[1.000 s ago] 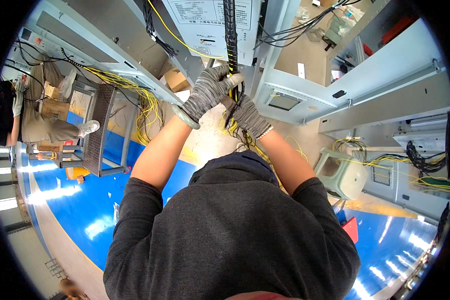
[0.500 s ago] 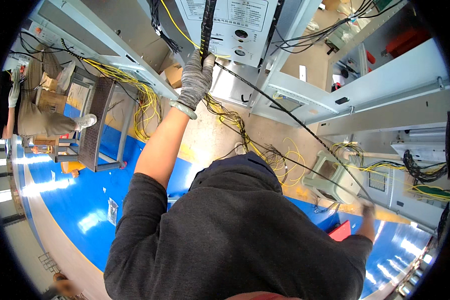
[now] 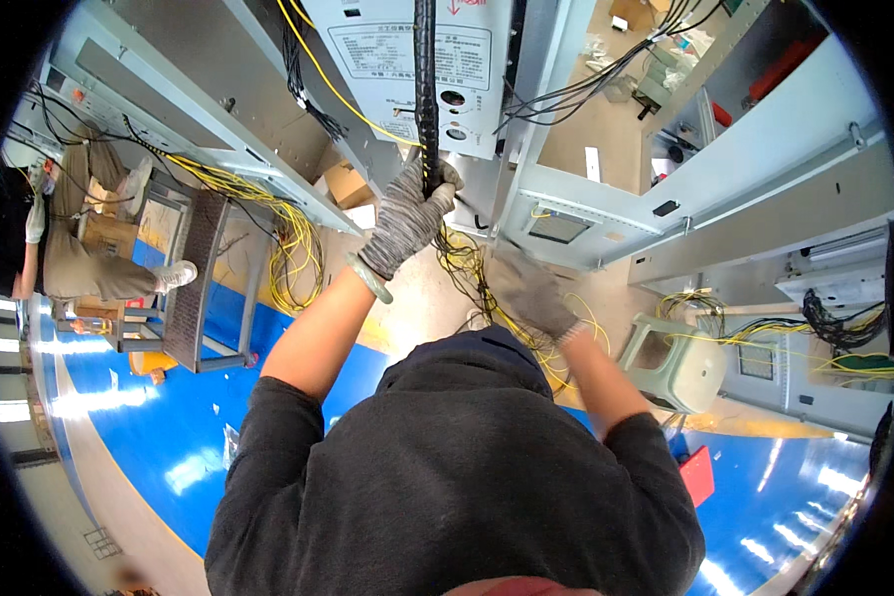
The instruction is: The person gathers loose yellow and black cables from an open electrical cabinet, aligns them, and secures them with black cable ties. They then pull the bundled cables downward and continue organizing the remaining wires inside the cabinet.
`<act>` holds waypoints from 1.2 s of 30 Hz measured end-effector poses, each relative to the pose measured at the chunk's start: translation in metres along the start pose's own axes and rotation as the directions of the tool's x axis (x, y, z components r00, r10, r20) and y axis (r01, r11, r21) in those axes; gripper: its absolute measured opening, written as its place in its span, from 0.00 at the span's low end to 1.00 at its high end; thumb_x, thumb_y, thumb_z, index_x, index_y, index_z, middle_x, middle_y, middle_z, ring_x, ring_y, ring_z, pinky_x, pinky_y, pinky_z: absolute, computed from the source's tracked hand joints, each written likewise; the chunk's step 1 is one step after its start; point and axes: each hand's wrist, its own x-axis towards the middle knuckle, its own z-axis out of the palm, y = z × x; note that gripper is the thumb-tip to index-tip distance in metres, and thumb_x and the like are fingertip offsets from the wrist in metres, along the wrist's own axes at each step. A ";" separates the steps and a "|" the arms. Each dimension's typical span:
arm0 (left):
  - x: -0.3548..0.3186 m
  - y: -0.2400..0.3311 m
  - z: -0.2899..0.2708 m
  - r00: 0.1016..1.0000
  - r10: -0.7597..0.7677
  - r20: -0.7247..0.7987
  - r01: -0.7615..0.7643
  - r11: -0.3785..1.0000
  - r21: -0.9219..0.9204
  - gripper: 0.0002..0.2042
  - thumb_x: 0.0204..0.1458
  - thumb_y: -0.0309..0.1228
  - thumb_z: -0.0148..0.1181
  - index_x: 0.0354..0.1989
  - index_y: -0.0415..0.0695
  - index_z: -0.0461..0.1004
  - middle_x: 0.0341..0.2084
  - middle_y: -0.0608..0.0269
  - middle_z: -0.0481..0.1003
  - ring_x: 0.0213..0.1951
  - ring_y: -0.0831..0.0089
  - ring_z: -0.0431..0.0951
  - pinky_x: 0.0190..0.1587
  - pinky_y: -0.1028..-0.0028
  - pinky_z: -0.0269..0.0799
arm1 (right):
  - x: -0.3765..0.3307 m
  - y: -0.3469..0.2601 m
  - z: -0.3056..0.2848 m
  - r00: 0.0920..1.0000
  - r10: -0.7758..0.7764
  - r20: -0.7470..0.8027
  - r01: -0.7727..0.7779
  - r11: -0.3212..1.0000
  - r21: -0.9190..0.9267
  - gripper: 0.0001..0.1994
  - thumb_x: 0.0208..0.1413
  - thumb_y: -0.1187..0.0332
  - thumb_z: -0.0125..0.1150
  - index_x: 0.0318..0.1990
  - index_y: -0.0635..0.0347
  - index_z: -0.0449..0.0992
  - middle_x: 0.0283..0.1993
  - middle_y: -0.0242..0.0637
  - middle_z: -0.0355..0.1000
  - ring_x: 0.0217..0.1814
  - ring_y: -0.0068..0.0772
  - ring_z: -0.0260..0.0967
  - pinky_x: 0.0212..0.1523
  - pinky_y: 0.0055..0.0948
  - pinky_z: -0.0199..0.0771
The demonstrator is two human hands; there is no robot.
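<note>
My left hand (image 3: 407, 221), in a grey knit glove, is raised and closed around a thick black bundle of cables (image 3: 425, 79) that runs up the front of a pale grey cabinet (image 3: 407, 45). My right hand (image 3: 528, 291), also gloved, is lower and slightly blurred. It hovers over a tangle of yellow and black wires (image 3: 467, 273) that hang from the bundle, fingers spread. Whether it touches them I cannot tell. My dark grey sweatshirt fills the lower part of the view.
Open grey cabinet frames (image 3: 666, 189) surround me. A metal step platform (image 3: 194, 288) with yellow wires (image 3: 293, 253) draped beside it stands to the left on the blue floor (image 3: 169, 437). Another person (image 3: 60, 248) sits at far left. A pale green plastic stool (image 3: 680, 363) stands at right.
My right hand, which was stretched far out to the lower right pulling a wire half a second ago, has come back up to the wire tangle. My left hand kept hold of the black bundle.
</note>
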 end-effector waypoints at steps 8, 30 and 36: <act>-0.005 0.008 -0.019 0.969 0.206 0.138 -0.218 0.973 0.080 0.16 0.45 0.19 0.48 0.46 0.39 0.66 0.38 0.56 0.72 0.41 0.66 0.73 0.44 0.70 0.70 | 0.089 -0.103 0.018 0.999 -0.006 -0.046 0.021 0.945 0.328 0.19 0.51 0.60 0.56 0.43 0.66 0.66 0.32 0.46 0.70 0.35 0.40 0.68 0.37 0.35 0.68; -0.002 0.020 -0.002 0.964 -0.239 0.120 0.228 0.969 0.099 0.11 0.53 0.34 0.56 0.39 0.40 0.74 0.24 0.67 0.73 0.27 0.80 0.70 0.32 0.76 0.68 | 0.092 -0.054 0.034 1.000 -0.002 0.006 -0.001 0.856 0.516 0.21 0.55 0.56 0.55 0.49 0.62 0.63 0.31 0.35 0.69 0.32 0.27 0.68 0.33 0.27 0.70; 0.003 -0.019 -0.011 0.996 -0.043 -0.077 0.037 0.996 -0.081 0.09 0.55 0.32 0.53 0.38 0.38 0.68 0.25 0.65 0.69 0.28 0.78 0.69 0.33 0.78 0.67 | 0.020 -0.123 -0.032 0.897 -0.437 -0.064 0.430 0.897 -0.101 0.14 0.53 0.63 0.53 0.44 0.62 0.68 0.33 0.46 0.70 0.37 0.46 0.70 0.38 0.39 0.69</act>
